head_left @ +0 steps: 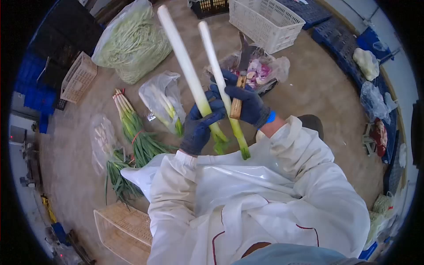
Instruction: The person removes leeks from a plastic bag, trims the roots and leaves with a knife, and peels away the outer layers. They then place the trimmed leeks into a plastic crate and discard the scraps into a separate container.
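Note:
My left hand [201,126], in a dark blue glove, is closed around the lower part of a thick trimmed leek [184,62] with a long white shaft. Beside it, a thinner leek [215,55] crosses in front of my gloved right hand [251,105]. That hand grips the wooden handle of a knife [237,99], its dark blade pointing away from me. Fingers of both hands lie close to the thinner leek; which of them bears it is hard to tell. Both cut green ends hang above the white plastic apron [238,185] on my lap.
Bundled green onions [139,137] lie on the floor at left, near a bag of stalks [165,104]. A big bag of green vegetables [132,44] stands behind. Ahead are purple-and-white trimmings [258,73] and a white crate [265,24]. Another crate [123,229] sits at lower left; blue pallets [340,53] line the right.

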Demonstrator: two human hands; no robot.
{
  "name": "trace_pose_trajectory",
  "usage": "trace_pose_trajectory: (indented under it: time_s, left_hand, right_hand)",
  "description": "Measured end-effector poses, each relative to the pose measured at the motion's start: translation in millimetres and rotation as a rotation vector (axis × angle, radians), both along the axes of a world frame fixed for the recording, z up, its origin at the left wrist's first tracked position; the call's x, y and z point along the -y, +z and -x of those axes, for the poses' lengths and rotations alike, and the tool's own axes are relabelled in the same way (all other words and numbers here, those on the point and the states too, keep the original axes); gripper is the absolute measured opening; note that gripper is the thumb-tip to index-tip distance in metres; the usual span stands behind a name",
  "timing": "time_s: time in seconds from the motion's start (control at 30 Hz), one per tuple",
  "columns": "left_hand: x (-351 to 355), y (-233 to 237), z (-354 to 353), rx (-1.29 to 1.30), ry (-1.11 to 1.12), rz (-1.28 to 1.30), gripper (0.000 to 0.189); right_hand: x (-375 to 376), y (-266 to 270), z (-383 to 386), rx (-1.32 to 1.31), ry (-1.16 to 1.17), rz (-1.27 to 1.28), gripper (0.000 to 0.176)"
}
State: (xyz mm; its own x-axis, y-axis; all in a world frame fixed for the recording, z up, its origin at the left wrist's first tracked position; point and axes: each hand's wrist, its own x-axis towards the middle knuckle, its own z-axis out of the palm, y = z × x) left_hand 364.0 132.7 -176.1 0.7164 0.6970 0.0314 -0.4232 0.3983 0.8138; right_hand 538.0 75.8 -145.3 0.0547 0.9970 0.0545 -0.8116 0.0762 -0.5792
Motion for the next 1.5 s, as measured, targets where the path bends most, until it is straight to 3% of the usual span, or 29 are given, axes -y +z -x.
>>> trace_pose_trajectory:
  time_s: [0.1, 0.13, 0.27, 0.4, 0.63, 0.73, 0.9, 1.13, 1.23, 1.43, 1.5]
  left_hand:
    - [-0.3, -1.9, -1.2, -0.142, -0.004, -0.141, 0.056]
    - [4.3, 1.5, -1.4, -0.192, 0.017, -0.110, 0.058]
    - [2.3, 8.6, -3.2, -0.125, 0.011, 0.027, 0.060]
    - [-7.9, 1.1, 4.9, -0.134, 0.052, 0.029, 0.058]
    - [-15.9, 0.9, 15.3, -0.183, 0.094, 0.014, 0.058]
    - [-17.0, -7.9, 16.4, -0.088, 0.120, 0.013, 0.059]
    - [-32.9, -57.6, 26.1, -0.198, 0.224, 0.075, 0.055]
    - [-50.1, -183.8, 51.9, -0.518, 0.378, 0.540, 0.023]
    - [-50.6, -238.1, 63.5, -0.551, 0.422, 0.541, 0.017]
    - [-100.7, -262.3, 58.6, -0.433, 0.339, 0.452, 0.020]
    - [-119.3, -265.4, 51.0, -0.449, 0.407, 0.448, 0.022]
  right_hand:
    - [-2.9, -23.1, 13.1, 0.055, -0.047, 0.082, 0.048]
    - [-1.2, -24.3, 5.9, 0.044, 0.033, 0.045, 0.039]
    - [-8.6, -30.2, -4.6, 0.030, -0.095, 0.163, 0.032]
    - [-5.8, -14.0, -7.8, 0.123, -0.273, 0.262, 0.035]
    - [-9.1, -12.3, -12.1, 0.179, -0.261, 0.193, 0.037]
    - [-9.5, -14.2, -13.6, 0.189, -0.247, 0.207, 0.038]
    - [-10.0, -19.1, -18.9, 0.313, -0.307, 0.230, 0.041]
    - [-9.8, -25.8, -26.3, 0.444, -0.224, 0.278, 0.042]
    - [-8.7, -25.4, -26.8, 0.482, -0.219, 0.325, 0.041]
    - [-6.5, -23.6, -24.0, 0.485, -0.267, 0.407, 0.038]
    - [-5.6, -28.0, -27.6, 0.515, -0.243, 0.442, 0.038]
